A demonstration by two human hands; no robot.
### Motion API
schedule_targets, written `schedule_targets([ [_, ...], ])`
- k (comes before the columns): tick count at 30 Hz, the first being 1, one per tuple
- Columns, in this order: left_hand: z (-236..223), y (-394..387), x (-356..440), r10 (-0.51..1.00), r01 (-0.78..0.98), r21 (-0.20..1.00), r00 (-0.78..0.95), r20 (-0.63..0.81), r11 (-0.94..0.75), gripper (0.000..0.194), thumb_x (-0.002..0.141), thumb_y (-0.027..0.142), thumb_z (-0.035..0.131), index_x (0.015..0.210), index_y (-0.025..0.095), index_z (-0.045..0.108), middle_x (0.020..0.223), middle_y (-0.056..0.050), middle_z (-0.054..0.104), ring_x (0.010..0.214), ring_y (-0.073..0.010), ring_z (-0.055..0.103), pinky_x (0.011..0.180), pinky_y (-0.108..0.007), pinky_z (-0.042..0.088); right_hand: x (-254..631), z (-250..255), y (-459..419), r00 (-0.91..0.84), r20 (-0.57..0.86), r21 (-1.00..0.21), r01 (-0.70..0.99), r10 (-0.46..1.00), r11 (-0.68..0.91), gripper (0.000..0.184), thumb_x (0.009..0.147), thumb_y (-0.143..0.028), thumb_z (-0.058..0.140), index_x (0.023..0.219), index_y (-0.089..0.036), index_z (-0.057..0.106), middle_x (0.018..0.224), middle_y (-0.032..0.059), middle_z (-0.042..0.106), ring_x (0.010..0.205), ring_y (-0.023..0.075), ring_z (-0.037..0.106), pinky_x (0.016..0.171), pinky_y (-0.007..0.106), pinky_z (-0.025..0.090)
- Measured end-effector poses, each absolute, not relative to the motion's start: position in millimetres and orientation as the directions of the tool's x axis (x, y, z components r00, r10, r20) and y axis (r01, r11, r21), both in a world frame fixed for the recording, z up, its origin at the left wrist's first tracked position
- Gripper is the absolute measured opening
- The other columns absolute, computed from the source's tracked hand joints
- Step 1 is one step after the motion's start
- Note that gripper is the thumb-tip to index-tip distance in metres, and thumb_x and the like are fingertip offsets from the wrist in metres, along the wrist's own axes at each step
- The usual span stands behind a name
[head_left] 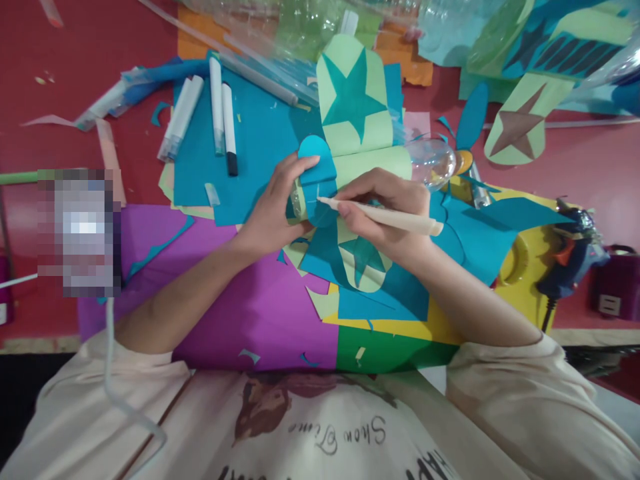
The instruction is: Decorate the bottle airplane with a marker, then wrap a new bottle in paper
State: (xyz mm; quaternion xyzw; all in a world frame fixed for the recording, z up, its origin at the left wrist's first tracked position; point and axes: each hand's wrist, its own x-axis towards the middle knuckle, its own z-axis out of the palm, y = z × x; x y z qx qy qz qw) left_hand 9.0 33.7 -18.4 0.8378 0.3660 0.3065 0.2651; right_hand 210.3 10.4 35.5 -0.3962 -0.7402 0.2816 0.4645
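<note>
**Pale pen (405,221) at the blue piece (317,175)**

In the head view, the left forearm slants in from near left; the left hand (270,210) is part-curled, gripping the rounded blue piece, with a finger across its far part. The right hand (400,190), coming from near right, is closed around the pen, tip pointing left at a white line (318,191) on the piece, mid-scene.

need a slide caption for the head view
The right hand holds a pale pen to blue paper held in the left hand, markers lying nearby.
</note>
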Motion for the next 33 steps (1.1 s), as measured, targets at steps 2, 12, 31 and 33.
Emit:
schedule_targets([
  [2, -18, 34, 9, 0.771, 0.454, 0.662, 0.554, 0.315, -0.597, 0.063, 0.092, 0.06, 0.048, 0.143, 0.034, 0.02, 0.151, -0.01, 0.035, 0.146, -0.0325, 0.031, 0.111, -0.055, 0.043, 211, 34, 11, -0.276, 0.455, -0.771, 0.354, 0.847, 0.53, 0.014, 0.088, -0.029, 0.06, 0.077, -0.02, 0.062, 0.065, -0.002, 0.068, 0.056, 0.0088, 0.06, 0.05, 0.022, 0.048],
  [12, -19, 36, 6, 0.774, 0.45, 0.681, 0.568, 0.282, -0.578, 0.067, 0.091, 0.057, 0.052, 0.144, 0.035, 0.018, 0.153, -0.009, 0.032, 0.147, -0.0325, 0.027, 0.113, -0.054, 0.042, 210, 31, 13, -0.354, 0.556, -0.655, 0.37, 0.752, 0.658, 0.013, 0.087, -0.025, 0.061, 0.075, -0.019, 0.06, 0.063, -0.0017, 0.064, 0.057, 0.0091, 0.059, 0.054, 0.022, 0.047],
  [31, -15, 34, 9, 0.828, 0.49, 0.717, 0.517, 0.219, -0.495, 0.065, 0.089, 0.061, 0.054, 0.142, 0.036, 0.026, 0.154, 0.0, 0.034, 0.147, -0.0275, 0.03, 0.118, -0.044, 0.04, 212, 31, 11, -0.445, 0.529, -0.601, 0.405, 0.723, 0.689, 0.014, 0.087, -0.026, 0.058, 0.074, -0.022, 0.06, 0.064, -0.0008, 0.065, 0.058, 0.012, 0.06, 0.055, 0.027, 0.049],
  [33, -15, 34, 9, 0.824, 0.488, 0.712, 0.518, 0.229, -0.505, 0.066, 0.088, 0.06, 0.056, 0.142, 0.037, 0.026, 0.154, 0.0, 0.035, 0.147, -0.0276, 0.03, 0.117, -0.045, 0.04, 213, 35, 11, -0.376, 0.495, -0.697, 0.366, 0.783, 0.616, 0.017, 0.088, -0.029, 0.058, 0.073, -0.021, 0.061, 0.064, -0.001, 0.065, 0.057, 0.011, 0.059, 0.053, 0.026, 0.048],
])
